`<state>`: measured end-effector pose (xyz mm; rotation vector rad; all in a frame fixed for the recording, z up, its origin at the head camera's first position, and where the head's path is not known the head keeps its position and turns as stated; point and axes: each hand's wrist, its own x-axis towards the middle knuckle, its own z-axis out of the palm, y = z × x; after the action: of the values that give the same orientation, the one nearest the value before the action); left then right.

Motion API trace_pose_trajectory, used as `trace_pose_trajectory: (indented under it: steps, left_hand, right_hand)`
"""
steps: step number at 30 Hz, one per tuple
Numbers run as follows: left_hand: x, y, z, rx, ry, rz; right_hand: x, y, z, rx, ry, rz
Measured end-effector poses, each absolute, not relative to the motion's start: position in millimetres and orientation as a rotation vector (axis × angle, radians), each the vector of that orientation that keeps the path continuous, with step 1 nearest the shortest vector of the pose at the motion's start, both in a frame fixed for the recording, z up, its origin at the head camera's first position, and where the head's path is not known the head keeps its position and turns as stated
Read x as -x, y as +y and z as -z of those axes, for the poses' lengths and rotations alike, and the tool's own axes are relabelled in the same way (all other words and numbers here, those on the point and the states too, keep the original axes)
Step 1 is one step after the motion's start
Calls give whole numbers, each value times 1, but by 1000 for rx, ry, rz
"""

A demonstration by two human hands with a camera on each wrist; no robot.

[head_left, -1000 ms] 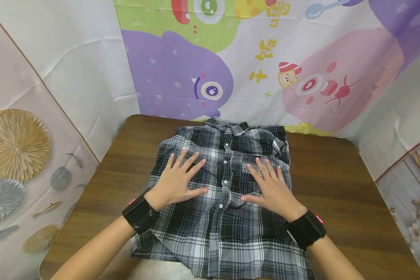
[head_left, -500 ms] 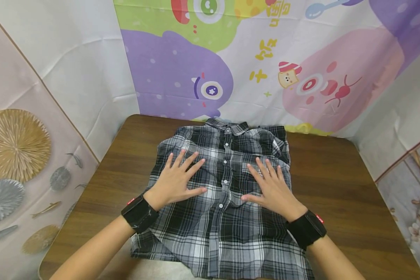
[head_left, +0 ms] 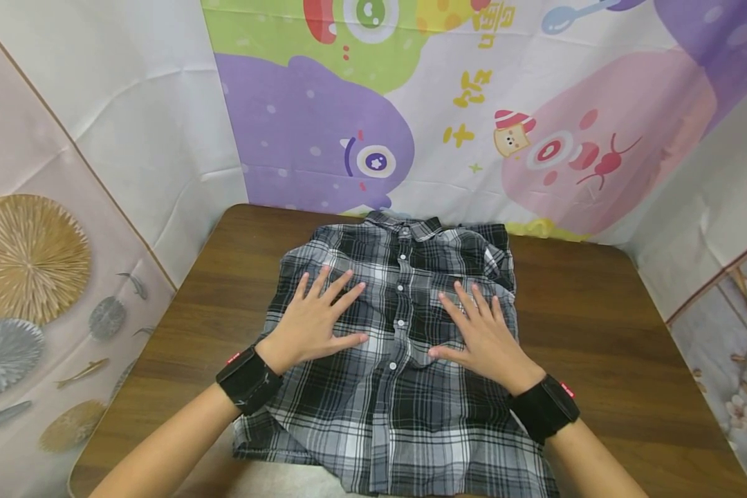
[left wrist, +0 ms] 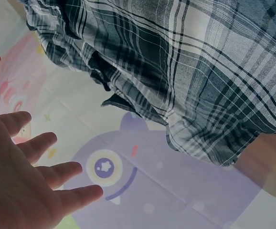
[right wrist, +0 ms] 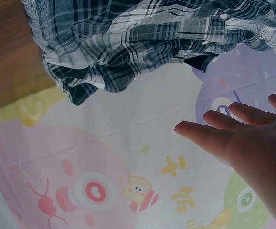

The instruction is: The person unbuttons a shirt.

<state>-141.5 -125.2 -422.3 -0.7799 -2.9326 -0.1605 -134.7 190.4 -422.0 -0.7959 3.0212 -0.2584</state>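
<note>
A black, grey and white plaid shirt [head_left: 355,387] lies front side up in the head view, collar toward the back and white buttons down its middle. Over its left half is my left hand [head_left: 311,318], fingers spread and holding nothing. My right hand [head_left: 488,339] is over the other half, its fingers spread too. Both wrist views show a gap between the shirt [left wrist: 176,71] and the hand beside it, so the hands appear raised above the cloth. The shirt's sleeves are mostly hidden; a bit of folded cloth shows at the back right.
The shirt rests on a brown wooden table [head_left: 597,332] with rounded corners. Behind it hangs a cartoon-printed cloth [head_left: 436,166], close to the table's back edge. Pale curtains [head_left: 155,124] stand at the sides. A black band [head_left: 249,380] is strapped round each wrist.
</note>
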Motion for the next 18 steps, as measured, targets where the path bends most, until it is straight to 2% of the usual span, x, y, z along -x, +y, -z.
trace_pose_trajectory:
  steps: [18]
  left_hand:
    - [135, -119, 434, 821, -2929, 222]
  right_hand:
    - [122, 177, 434, 864, 3021, 385]
